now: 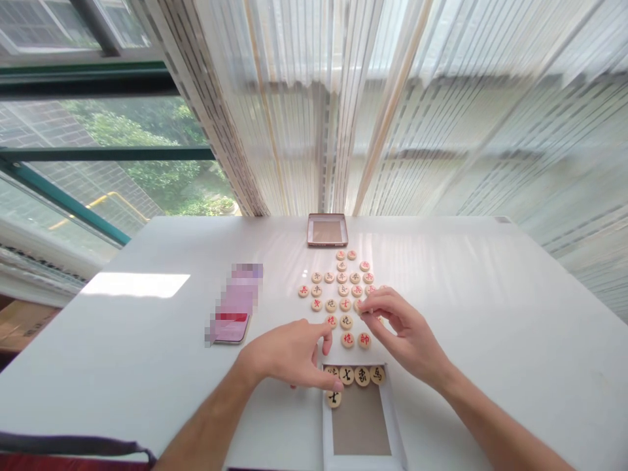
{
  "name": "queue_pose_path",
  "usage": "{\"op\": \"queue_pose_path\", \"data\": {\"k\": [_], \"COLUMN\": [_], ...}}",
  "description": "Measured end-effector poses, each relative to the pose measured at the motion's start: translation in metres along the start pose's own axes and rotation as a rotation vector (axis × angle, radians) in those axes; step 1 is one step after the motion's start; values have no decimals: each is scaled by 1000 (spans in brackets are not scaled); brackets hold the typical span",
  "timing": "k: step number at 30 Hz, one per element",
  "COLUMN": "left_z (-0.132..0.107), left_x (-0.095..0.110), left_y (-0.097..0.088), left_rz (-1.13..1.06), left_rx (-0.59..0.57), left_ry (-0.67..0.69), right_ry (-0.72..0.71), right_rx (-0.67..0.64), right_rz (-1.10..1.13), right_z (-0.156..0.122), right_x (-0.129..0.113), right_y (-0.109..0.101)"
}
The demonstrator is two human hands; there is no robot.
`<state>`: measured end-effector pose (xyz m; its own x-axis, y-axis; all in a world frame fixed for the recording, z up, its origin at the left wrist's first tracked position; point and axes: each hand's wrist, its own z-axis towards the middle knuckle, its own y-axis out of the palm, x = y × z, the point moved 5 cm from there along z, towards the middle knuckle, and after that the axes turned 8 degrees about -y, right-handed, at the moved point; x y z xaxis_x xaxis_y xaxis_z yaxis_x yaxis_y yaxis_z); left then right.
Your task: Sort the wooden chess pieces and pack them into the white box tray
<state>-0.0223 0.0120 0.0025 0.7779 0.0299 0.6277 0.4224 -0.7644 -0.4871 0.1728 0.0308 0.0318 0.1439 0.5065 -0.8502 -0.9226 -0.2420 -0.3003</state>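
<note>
Round wooden xiangqi pieces (345,304) with red or black characters lie face up in loose rows on the white table. My right hand (405,327) reaches over their right side, thumb and forefinger pinched at a xiangqi piece (358,303) that they partly cover. My left hand (287,353) hovers palm down, fingers apart, thumb stretched over the near open box (398,425). Its thumb tip is just above a black-marked piece (334,400); I cannot tell whether they touch. Inside, a row of black pieces (362,375) lines the far edge.
A shallow lid-like tray (327,231) sits at the table's far edge. A phone (235,307), partly pixelated, lies left of the pieces. Beyond the white table (481,314) hang striped string curtains (314,131) beside a window. Something dark and red shows at bottom left.
</note>
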Motion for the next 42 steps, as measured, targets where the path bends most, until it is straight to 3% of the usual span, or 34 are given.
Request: {"op": "queue_pose_path", "data": {"k": [7, 12, 23, 27, 42], "left_z": [5, 7, 10, 11, 11], "left_x": [-2, -3, -6, -7, -8], "left_y": [15, 19, 16, 20, 21], "left_rz": [14, -17, -8, -44, -63], "left_rx": [-73, -96, -80, -154, -187], "left_ry": [-65, -51, 30, 6, -23], "right_ry": [177, 304, 550, 636, 625], "right_rx": [-128, -247, -294, -260, -230], "right_rz": [-25, -51, 51, 72, -115], "right_z": [-26, -65, -95, -97, -101], "right_x": [-30, -37, -28, -21, -13], "right_y": [2, 24, 71, 78, 85]}}
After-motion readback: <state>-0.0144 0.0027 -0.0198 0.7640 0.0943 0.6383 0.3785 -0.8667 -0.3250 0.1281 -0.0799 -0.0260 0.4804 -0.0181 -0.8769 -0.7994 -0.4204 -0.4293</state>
